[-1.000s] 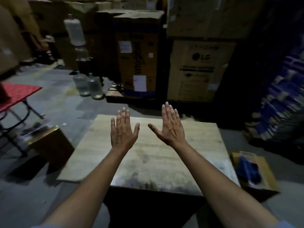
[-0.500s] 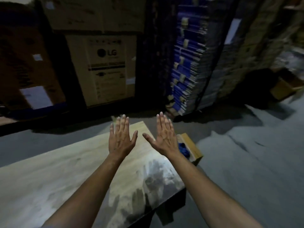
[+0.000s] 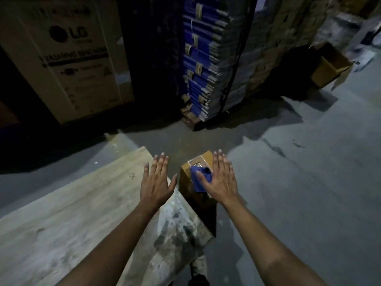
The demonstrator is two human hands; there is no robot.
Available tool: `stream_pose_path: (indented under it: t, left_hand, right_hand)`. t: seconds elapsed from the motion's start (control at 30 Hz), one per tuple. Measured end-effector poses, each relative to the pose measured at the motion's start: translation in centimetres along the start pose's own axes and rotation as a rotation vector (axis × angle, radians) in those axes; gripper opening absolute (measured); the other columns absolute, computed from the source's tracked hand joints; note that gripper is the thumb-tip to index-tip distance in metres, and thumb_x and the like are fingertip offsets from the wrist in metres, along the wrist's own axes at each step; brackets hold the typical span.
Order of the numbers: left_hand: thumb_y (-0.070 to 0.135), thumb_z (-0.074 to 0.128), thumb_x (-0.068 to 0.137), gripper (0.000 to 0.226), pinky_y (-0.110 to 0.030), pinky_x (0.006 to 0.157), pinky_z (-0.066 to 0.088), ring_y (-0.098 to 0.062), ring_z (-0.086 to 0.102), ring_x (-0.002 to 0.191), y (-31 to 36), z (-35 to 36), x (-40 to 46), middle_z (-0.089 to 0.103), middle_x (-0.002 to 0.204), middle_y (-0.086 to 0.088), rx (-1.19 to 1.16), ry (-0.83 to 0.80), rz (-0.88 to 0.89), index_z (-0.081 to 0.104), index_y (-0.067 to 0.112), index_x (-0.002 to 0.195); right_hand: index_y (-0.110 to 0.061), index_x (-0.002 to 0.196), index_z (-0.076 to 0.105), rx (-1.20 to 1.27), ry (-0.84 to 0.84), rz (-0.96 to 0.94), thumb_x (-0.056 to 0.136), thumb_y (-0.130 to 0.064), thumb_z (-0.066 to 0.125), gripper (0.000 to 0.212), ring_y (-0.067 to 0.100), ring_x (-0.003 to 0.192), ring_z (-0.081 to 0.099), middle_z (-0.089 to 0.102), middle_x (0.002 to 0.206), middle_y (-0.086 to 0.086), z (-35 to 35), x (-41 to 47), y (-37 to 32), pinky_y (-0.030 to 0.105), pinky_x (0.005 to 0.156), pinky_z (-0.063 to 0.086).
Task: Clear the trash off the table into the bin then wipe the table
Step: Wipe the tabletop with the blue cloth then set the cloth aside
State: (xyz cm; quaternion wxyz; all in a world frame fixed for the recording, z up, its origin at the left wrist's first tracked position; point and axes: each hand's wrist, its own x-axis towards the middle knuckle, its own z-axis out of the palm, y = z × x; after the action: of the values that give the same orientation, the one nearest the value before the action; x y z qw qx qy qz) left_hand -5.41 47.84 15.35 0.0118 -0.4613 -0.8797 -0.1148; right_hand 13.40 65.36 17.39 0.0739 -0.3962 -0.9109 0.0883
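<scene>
With no trash visible on the table (image 3: 61, 223), the step in hand looks like fetching the blue cloth (image 3: 199, 179) from the cardboard box (image 3: 186, 182) just beside the table's corner; best to pinch its middle. The left hand (image 3: 156, 182) hovers flat and empty over that corner. Beyond it, the right hand (image 3: 221, 181) is spread above the cloth, gripping nothing; contact is unclear.

One head view, wide-angle, looks forward and down; table (image 3: 61, 213) corner close below, stacked boxes (image 3: 68, 58) farther ahead
</scene>
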Motion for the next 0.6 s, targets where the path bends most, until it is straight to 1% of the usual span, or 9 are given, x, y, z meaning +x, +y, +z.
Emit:
stream_pose_path:
  t: [0.07,0.17,0.23,0.3,0.37,0.43,0.53,0.6]
  left_hand:
    - [0.064,0.03,0.109,0.081,-0.057,0.135,0.02,-0.026,0.019,0.169,0.9,2.2,0.8,0.021,0.182,-0.007,-0.02,-0.027,-0.031,0.027,0.014,0.172]
    - [0.064,0.031,0.108,0.082,-0.055,0.136,0.019,-0.026,0.018,0.169,2.5,6.1,1.5,0.021,0.182,-0.006,-0.047,-0.066,-0.133,0.026,0.015,0.172]
    - [0.065,0.03,0.108,0.082,-0.053,0.137,0.017,-0.025,0.016,0.169,4.0,8.5,1.2,0.019,0.182,-0.005,-0.071,-0.103,-0.24,0.023,0.016,0.173]
    - [0.065,0.03,0.109,0.082,-0.053,0.137,0.015,-0.024,0.012,0.17,5.5,11.1,-0.3,0.016,0.183,-0.004,-0.099,-0.141,-0.34,0.019,0.017,0.174]
    - [0.068,0.024,0.109,0.083,-0.052,0.138,0.012,-0.021,0.005,0.171,7.1,13.3,-2.4,0.009,0.184,-0.002,-0.089,-0.189,-0.408,0.013,0.019,0.175]
    - [0.069,0.02,0.109,0.084,-0.053,0.138,0.01,-0.021,0.002,0.171,8.3,15.2,-4.1,0.004,0.184,0.0,-0.068,-0.215,-0.453,0.008,0.02,0.175]
    - [0.07,0.018,0.107,0.085,-0.055,0.137,0.014,-0.021,0.004,0.171,9.3,17.2,-5.2,0.001,0.184,0.001,-0.062,-0.237,-0.526,0.009,0.021,0.176]
    - [0.07,0.019,0.107,0.086,-0.058,0.136,0.014,-0.024,0.001,0.171,9.8,18.1,-5.3,0.002,0.184,-0.003,-0.048,-0.247,-0.537,0.01,0.018,0.175]
  right_hand:
    - [-0.016,0.171,-0.006,0.01,-0.043,0.022,0.093,-0.093,0.016,0.112,0.023,0.167,0.001,-0.007,0.18,0.006,2.2,1.4,2.5,0.039,0.135,-0.002]
    - [-0.017,0.171,-0.006,0.022,-0.106,0.03,0.097,-0.088,0.028,0.108,0.023,0.167,0.003,-0.003,0.18,0.006,5.6,3.2,5.8,0.035,0.131,-0.008]
    - [-0.015,0.171,-0.003,0.042,-0.177,0.033,0.098,-0.085,0.033,0.107,0.026,0.167,0.007,0.001,0.18,0.009,8.1,4.9,7.8,0.038,0.132,-0.005]
    - [-0.014,0.171,-0.001,0.036,-0.231,0.025,0.098,-0.086,0.031,0.108,0.028,0.167,0.007,0.002,0.18,0.011,10.5,6.5,9.4,0.043,0.133,-0.001]
    - [-0.014,0.171,-0.005,0.02,-0.304,0.014,0.098,-0.086,0.027,0.108,0.028,0.167,0.003,-0.002,0.18,0.011,13.1,7.9,10.7,0.043,0.134,-0.002]
    - [-0.014,0.17,-0.007,0.015,-0.353,-0.003,0.098,-0.086,0.027,0.107,0.028,0.167,0.004,-0.003,0.18,0.012,15.3,9.0,11.4,0.043,0.133,-0.003]
    - [-0.014,0.172,-0.002,0.013,-0.391,-0.04,0.097,-0.087,0.022,0.107,0.029,0.167,0.009,0.003,0.18,0.014,18.5,10.4,11.9,0.045,0.135,0.002]
    - [-0.016,0.172,-0.001,0.023,-0.431,-0.038,0.098,-0.086,0.021,0.104,0.03,0.166,0.008,0.002,0.18,0.013,20.4,11.0,11.9,0.046,0.135,0.004]
